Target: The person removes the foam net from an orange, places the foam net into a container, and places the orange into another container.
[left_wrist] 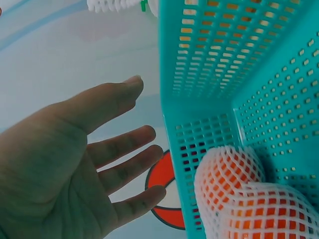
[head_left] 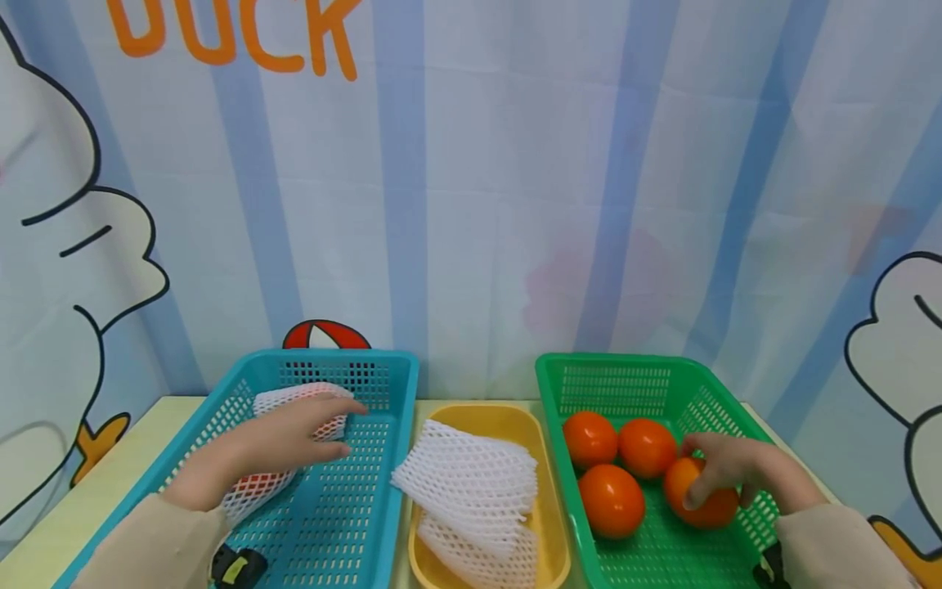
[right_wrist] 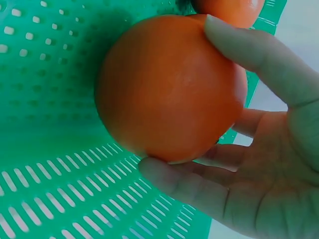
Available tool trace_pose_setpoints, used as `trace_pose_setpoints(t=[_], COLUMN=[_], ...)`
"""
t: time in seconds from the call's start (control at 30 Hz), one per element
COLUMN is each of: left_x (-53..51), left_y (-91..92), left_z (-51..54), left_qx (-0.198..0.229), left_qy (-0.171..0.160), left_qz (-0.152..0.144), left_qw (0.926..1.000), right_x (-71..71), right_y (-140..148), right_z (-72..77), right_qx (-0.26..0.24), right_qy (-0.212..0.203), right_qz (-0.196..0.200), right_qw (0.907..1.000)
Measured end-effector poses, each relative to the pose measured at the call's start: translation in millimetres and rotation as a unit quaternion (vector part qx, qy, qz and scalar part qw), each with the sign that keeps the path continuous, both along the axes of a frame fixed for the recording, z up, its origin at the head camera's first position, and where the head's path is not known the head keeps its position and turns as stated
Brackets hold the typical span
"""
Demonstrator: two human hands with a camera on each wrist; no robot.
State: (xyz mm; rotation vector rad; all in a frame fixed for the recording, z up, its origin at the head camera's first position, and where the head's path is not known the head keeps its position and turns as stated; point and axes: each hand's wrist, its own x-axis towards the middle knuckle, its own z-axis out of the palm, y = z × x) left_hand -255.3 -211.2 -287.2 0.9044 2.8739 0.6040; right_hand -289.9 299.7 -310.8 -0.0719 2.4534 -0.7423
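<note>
In the green basket [head_left: 618, 361], my right hand [head_left: 736, 468] grips an orange-red round fruit [head_left: 699, 495] at the basket's right side. The right wrist view shows thumb and fingers of the right hand [right_wrist: 269, 134] around that fruit [right_wrist: 172, 89]. Several similar fruits [head_left: 611, 501] lie to its left. Over the blue basket [head_left: 408, 384] my left hand [head_left: 287, 433] hangs with extended fingers, holding nothing. Beneath it are fruits in white foam nets [head_left: 257, 487]. In the left wrist view the left hand [left_wrist: 75, 159] is spread beside the netted fruits [left_wrist: 264, 211].
Between the two baskets stands a yellow tray [head_left: 548, 536] with white foam nets [head_left: 478, 483] in it, one overhanging its left edge. A striped curtain [head_left: 478, 204] with cartoon drawings hangs behind the pale table [head_left: 147, 442].
</note>
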Motion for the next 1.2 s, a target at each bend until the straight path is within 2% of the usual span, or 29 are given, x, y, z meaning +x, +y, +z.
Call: trace_pose_setpoints(t=[0.37,0.6,0.9,1.03,1.2], left_x=[-3.6,-5.9,-5.9,-6.4,-5.8], left_y=[-26.3,-37.6,-55.3,-60.4,-65.7], left_z=[-6.9,-8.8,-7.8,-8.9,-15.4], left_qx=[0.003,-0.01,-0.013,-0.017,-0.023], left_qy=[0.018,0.028,0.107,0.09,0.063], left_qz=[0.047,0.071,0.113,0.136,0.166], left_qw=[0.9987,0.997,0.9878,0.9864,0.9839], right_x=[-1.2,0.7,2.5,3.4,6.6], right_y=[4,6,10,14,19], right_z=[-0.2,2.3,9.9,15.0,22.7], right_qx=[0.004,0.003,0.001,-0.006,-0.023], right_qy=[0.005,0.013,0.03,0.035,0.041], right_qz=[0.011,0.017,0.022,0.029,0.027], right_qw=[0.9999,0.9998,0.9993,0.999,0.9985])
